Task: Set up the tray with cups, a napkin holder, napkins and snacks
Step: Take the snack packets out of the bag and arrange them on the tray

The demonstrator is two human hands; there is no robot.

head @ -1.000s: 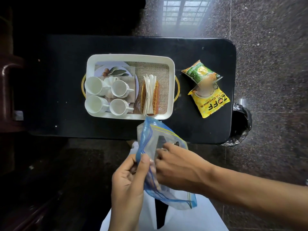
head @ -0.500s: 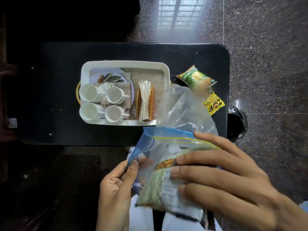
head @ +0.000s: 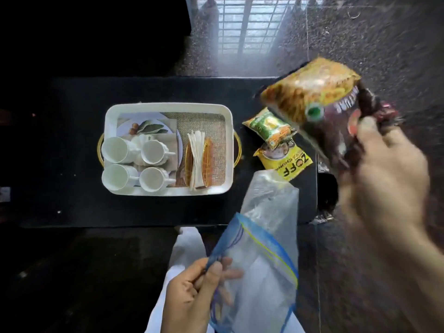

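A white tray [head: 229, 150] with gold handles sits on the black table [head: 60, 140]. Inside it stand several white cups [head: 120, 150] on the left and a gold napkin holder [head: 207, 162] with white napkins [head: 195, 159] to their right. Two snack packets lie right of the tray: a green one [head: 269, 124] and a yellow one [head: 288, 162]. My right hand [head: 384, 171] holds a large orange and dark snack packet [head: 312, 92] up above the table's right end, blurred by motion. My left hand [head: 192, 294] pinches the rim of a clear zip bag [head: 264, 260] with a blue seal.
A bin with a black liner [head: 324, 207] stands on the speckled floor at the table's right end. White clothing [head: 189, 246] shows below the zip bag. The left side of the view is dark.
My right hand has drawn the large snack packet out of the zip bag and lifted it up and right over the table's end. The bag now hangs limp from my left hand.
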